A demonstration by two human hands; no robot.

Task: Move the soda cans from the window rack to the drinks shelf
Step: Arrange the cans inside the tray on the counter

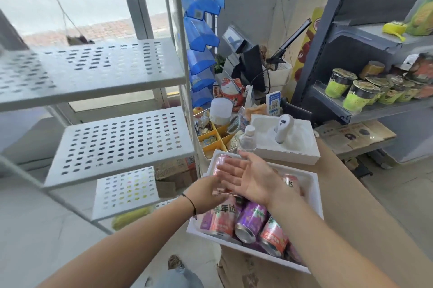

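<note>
A white foam box (314,191) sits on a cardboard carton (351,217) just right of the white perforated window rack (117,147), and it holds the soda cans lying on their sides. About six cans show: three pink ones along the near edge and middle, the nearest pink can (220,219) printed with large Chinese characters, one purple can (251,222) whose label seems to read "MIRINDA", a pink can (273,233) beside it, another pink can (290,182) at the far right wall, and one more (221,163) at the far left corner; motion blur makes the exact count uncertain. The left hand (206,194), a dark band on its wrist, reaches into the box with its fingers curled around a pink can under the other palm. The right hand (246,178) hovers above the cans, palm up and fingers spread, holding nothing. Four tiers of the rack are visible, stepped downward. Behind the box stand a clear water bottle (248,140), a white tray (302,154) with a white handheld device, a lucky cat figure (230,90) and a blue QR-code sign (273,102). On the grey shelf (346,114) at right stand roughly eight green-labelled cups (358,97).
</note>
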